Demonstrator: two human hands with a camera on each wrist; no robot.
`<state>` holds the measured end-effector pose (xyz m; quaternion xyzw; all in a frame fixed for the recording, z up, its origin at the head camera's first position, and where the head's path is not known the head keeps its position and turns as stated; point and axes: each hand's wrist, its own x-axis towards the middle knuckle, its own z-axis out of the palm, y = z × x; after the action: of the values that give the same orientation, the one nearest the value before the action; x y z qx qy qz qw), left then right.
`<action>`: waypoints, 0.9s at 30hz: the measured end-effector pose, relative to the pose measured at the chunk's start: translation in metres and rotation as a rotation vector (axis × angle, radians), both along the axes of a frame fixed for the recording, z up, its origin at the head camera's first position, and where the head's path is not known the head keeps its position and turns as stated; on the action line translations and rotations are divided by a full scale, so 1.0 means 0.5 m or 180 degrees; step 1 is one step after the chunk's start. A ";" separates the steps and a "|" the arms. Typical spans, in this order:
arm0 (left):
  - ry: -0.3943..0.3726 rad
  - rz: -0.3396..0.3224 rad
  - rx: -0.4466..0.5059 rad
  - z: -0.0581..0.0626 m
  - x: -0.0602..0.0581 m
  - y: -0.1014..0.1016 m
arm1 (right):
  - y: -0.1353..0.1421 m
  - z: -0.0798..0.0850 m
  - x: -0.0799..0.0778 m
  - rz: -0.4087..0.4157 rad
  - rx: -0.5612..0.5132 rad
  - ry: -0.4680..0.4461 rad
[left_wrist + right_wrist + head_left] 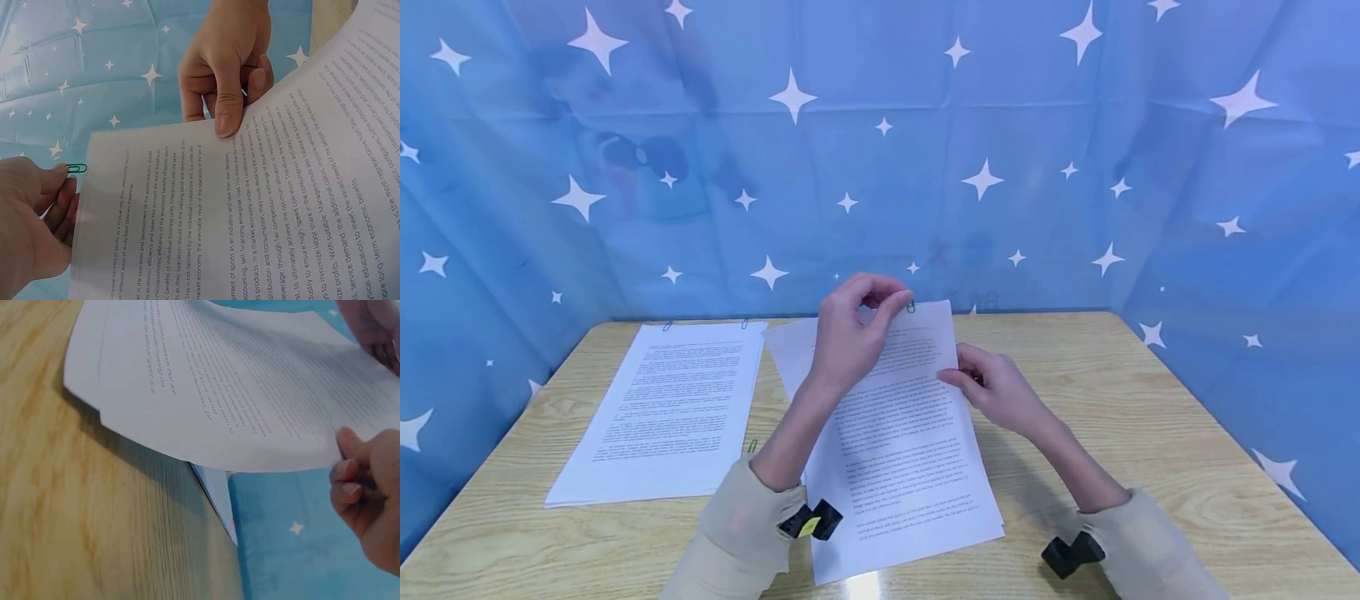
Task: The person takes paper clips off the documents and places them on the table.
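Printed sheets (910, 467) are held up off the table, with their lower end towards me. My left hand (853, 333) is at their top edge, where its thumb and finger pinch a green paper clip (76, 168). The clip sits at the edge of the sheets. On the right edge, my right hand (996, 387) grips the paper between thumb and fingers, the thumb lying on the printed face. The right wrist view shows the sheets bowed, with more than one layer at the lower corner.
Another printed stack (673, 408) lies on the left of the wooden table (1150, 433), with clips (667, 326) along its top edge. A further green clip (752, 446) is near my left forearm. A blue star-patterned curtain (880, 167) hangs behind the table.
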<state>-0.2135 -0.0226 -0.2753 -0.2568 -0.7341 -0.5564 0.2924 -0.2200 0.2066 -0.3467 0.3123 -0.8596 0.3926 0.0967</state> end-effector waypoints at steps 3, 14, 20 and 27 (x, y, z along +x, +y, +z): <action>-0.0018 -0.0009 0.0050 0.001 0.000 -0.001 | 0.001 0.000 0.000 -0.0005 -0.0005 -0.0024; 0.0021 -0.0122 0.0228 0.012 0.013 -0.010 | 0.004 0.002 0.000 -0.0056 -0.0020 -0.0098; -0.0085 -0.0213 0.0236 0.017 0.018 -0.025 | 0.003 0.004 0.001 -0.0055 -0.0014 -0.0152; -0.0167 -0.0246 0.0216 0.014 0.019 -0.050 | 0.005 0.002 0.000 -0.0108 -0.0017 -0.0165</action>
<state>-0.2042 -0.0478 -0.2680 -0.2602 -0.7118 -0.5984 0.2600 -0.2202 0.2088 -0.3455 0.2871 -0.8660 0.4011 0.0819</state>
